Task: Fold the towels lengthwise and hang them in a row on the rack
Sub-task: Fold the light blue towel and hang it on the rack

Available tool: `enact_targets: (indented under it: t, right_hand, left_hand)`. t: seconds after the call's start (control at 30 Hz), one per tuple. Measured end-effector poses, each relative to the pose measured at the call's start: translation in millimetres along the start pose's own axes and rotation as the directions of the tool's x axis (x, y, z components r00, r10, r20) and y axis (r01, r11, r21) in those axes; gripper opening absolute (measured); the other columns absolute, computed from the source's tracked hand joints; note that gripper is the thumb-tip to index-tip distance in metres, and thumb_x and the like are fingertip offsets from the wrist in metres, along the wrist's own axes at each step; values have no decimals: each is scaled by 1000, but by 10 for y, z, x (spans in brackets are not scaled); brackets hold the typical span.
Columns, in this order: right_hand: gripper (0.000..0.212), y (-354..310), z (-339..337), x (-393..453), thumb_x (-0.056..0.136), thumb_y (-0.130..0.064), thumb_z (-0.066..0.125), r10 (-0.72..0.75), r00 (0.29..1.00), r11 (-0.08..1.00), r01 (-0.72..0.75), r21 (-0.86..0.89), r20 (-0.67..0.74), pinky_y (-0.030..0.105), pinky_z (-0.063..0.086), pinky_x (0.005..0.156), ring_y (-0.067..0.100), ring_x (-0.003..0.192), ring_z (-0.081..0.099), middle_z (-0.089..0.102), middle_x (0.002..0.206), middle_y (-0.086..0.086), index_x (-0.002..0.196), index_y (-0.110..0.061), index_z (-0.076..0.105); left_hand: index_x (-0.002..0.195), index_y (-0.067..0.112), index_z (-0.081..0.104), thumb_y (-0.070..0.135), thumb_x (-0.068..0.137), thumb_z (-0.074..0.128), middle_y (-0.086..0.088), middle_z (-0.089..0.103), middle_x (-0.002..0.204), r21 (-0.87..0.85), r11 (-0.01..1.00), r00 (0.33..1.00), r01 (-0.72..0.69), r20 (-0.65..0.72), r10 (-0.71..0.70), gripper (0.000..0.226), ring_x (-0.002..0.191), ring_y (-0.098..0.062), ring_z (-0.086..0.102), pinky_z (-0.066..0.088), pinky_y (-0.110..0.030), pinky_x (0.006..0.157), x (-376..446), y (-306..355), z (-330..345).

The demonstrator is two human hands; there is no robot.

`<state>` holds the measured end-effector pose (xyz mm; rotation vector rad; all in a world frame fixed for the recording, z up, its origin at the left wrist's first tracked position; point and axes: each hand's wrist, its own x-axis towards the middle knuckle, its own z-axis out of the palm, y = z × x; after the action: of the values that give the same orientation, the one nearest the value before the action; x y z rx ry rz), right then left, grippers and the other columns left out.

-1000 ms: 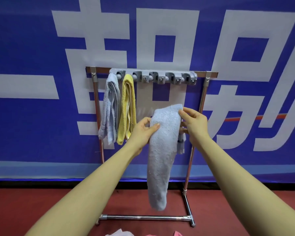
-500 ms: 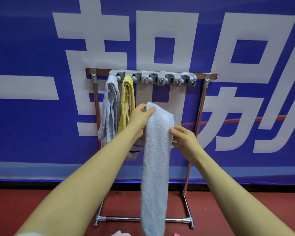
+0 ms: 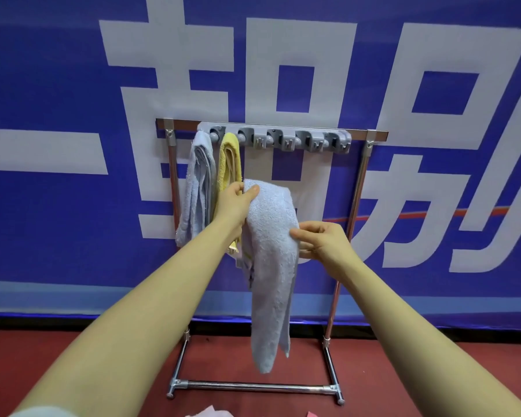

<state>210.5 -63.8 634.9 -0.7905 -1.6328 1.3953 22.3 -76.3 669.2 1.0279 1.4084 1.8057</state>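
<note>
Centrally, pale blue towel (image 3: 271, 266), folded lengthwise into a long strip, draped over left hand (image 3: 234, 203) and hanging free toward red floor (image 3: 73, 356), in front of metal rack (image 3: 360, 188) and below its grey clip bar (image 3: 283, 139); left hand gripping the top fold, thumb on the near face; right hand (image 3: 322, 245) pinching the strip's right edge partway down; grey-blue towel (image 3: 197, 188) hung at the bar's left end, yellow towel (image 3: 229, 164) just beside it; remaining clips bare; blue banner (image 3: 57, 85) with large white characters behind
</note>
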Motion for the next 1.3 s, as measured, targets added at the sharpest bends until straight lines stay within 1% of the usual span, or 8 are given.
enact_targets:
  t: [0.1, 0.2, 0.33, 0.63, 0.77, 0.93, 1.07, 1.3]
  right_hand:
    - [10, -78, 4, 9, 88, -8, 65, -66, 996, 998, 66, -5, -58, 24, 56, 62, 16, 73, 71, 74, 81, 7, 93, -4, 72]
    - [9, -139, -19, 37, 88, -9, 65, -61, 992, 998, 63, 11, -107, 25, 58, 64, 16, 70, 67, 71, 80, 10, 90, -6, 73]
    - [9, -118, -60, 19, 88, -10, 66, -12, 994, 1000, 12, -2, -109, 23, 55, 59, 15, 68, 67, 73, 82, 8, 93, -7, 72]
    - [8, -111, -199, -89, 85, -13, 70, 2, 971, 1000, 2, 15, -238, 41, 57, 79, 27, 82, 68, 73, 93, 16, 92, -11, 73]
    - [11, -155, -218, -135, 88, -14, 66, -88, 959, 996, 83, -28, -271, 31, 60, 67, 21, 84, 68, 72, 97, 13, 85, -22, 71]
    - [31, -205, -192, -99, 85, -4, 67, -106, 971, 994, 104, -20, -214, 26, 59, 66, 15, 84, 68, 70, 92, 13, 110, -22, 68]
    - [25, -255, -98, -1, 83, 0, 67, -134, 955, 991, 121, -64, -263, 23, 57, 72, 6, 73, 66, 67, 78, 5, 105, -11, 65]
    - [37, -148, 1, 117, 80, -5, 72, -100, 904, 995, 103, -14, -417, 27, 51, 76, 13, 81, 62, 62, 80, -1, 109, -10, 49]
  left_hand:
    - [88, 14, 60, 38, 93, 55, -10, 65, 95, -135, 982, 989, 131, 84, -120, 25, 89, -24, 60, 48, -35, 84, -147, -24, 23]
    - [109, 13, 61, 56, 91, 44, -11, 67, 108, -114, 938, 928, 327, 225, -296, 50, 99, -24, 64, 51, -40, 90, -333, -233, -13]
    - [117, 14, 59, 59, 91, 40, -11, 68, 107, -160, 903, 888, 398, 314, -335, 56, 102, -26, 64, 48, -41, 91, -493, -508, -41]
    - [94, 12, 66, 20, 91, 60, -7, 70, 97, -41, 979, 950, 198, 253, -181, 11, 90, -20, 65, 51, -34, 78, -480, -477, 206]
    - [91, 11, 66, 15, 90, 62, -7, 69, 94, -34, 995, 975, 95, 204, -86, 6, 86, -19, 65, 52, -31, 79, -456, -309, 316]
    - [97, 7, 64, 14, 87, 65, -5, 69, 91, 6, 1000, 994, -26, 105, 26, 12, 83, -16, 65, 53, -28, 76, -356, -110, 355]
    - [102, 3, 62, 15, 89, 63, 1, 65, 84, 91, 990, 992, -111, 70, 105, 18, 73, -8, 61, 49, -12, 57, -323, 25, 345]
    - [101, 9, 52, 20, 93, 57, 0, 57, 82, 221, 969, 993, -111, 68, 98, 15, 76, -14, 55, 43, -27, 67, -303, -11, 357]
